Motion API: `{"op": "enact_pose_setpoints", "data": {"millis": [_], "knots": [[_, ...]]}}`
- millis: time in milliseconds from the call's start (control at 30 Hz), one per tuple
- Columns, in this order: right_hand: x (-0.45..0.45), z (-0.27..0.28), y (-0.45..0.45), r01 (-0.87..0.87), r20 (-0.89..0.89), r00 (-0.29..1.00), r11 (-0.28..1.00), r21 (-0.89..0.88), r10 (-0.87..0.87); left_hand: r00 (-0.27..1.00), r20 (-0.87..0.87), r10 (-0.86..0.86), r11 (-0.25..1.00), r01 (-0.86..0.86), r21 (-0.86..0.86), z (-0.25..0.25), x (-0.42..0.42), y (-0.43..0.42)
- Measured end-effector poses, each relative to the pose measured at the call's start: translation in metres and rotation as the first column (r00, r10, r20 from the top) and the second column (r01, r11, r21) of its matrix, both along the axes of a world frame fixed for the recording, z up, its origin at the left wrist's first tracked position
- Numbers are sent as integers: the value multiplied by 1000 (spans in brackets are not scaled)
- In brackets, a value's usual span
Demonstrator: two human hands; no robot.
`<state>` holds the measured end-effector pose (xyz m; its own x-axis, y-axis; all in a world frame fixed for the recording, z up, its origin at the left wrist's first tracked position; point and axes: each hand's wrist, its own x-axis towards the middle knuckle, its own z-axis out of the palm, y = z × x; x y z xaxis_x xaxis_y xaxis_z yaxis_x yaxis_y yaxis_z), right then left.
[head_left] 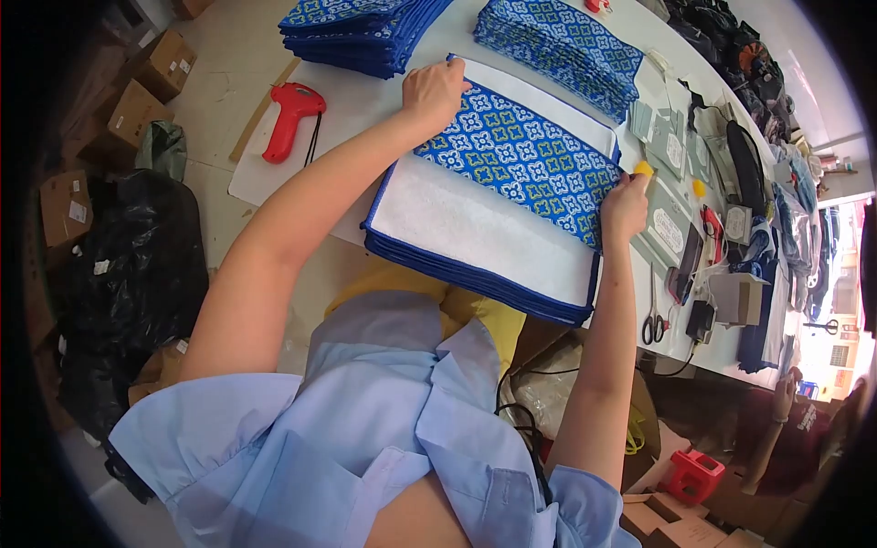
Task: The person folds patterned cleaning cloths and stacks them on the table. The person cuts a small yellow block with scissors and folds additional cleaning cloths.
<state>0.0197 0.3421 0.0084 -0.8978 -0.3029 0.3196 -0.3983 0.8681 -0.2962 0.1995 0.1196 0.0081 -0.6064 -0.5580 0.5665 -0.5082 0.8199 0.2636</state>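
In front of me lies a stack of white-backed cloth mats (484, 233) with blue bound edges, overhanging the table's near edge. Across its top runs a blue cloth (525, 155) with a white and green floral pattern, its far part showing a white strip. My left hand (436, 94) is closed on the upper left edge of that patterned cloth. At the right end, my right hand (626, 208) grips its edge with the fingers bent around it. A small yellow piece (644, 169) shows at the right fingertips; I cannot tell what it is.
Two piles of patterned cloths, one folded pile (361, 36) and another (562, 50), stand beyond. A red glue gun (292, 121) lies left. Scissors (653, 320), printed cards (670, 228) and cables are at right. Cartons (137, 119) and black bags (128, 256) line the floor.
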Motion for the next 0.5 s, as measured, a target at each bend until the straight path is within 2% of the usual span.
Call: {"op": "enact_pose_setpoints", "data": {"millis": [100,167,200,267,333,400,500], "knots": [[1,1,-1,21,16,1000,999,27,-22,999,5,38,999,-38,36,1,-1,0],[-1,0,-1,-6,0,1000,1000,-2,6,997,50,62,992,-57,-112,1,-2,2],[2,3,-1,-35,-13,999,999,-27,35,997,48,57,992,-51,-114,5,-2,5],[3,8,-1,-62,-55,997,997,-56,58,994,107,14,971,12,-239,12,-4,9],[8,19,-2,-99,-246,962,992,79,115,984,178,-16,983,47,-175,28,5,30],[16,13,-6,-330,-385,865,943,51,323,953,213,-217,976,220,11,32,12,49],[71,11,-16,-558,-241,760,796,234,604,929,309,-204,967,240,-85,12,19,60]]}}
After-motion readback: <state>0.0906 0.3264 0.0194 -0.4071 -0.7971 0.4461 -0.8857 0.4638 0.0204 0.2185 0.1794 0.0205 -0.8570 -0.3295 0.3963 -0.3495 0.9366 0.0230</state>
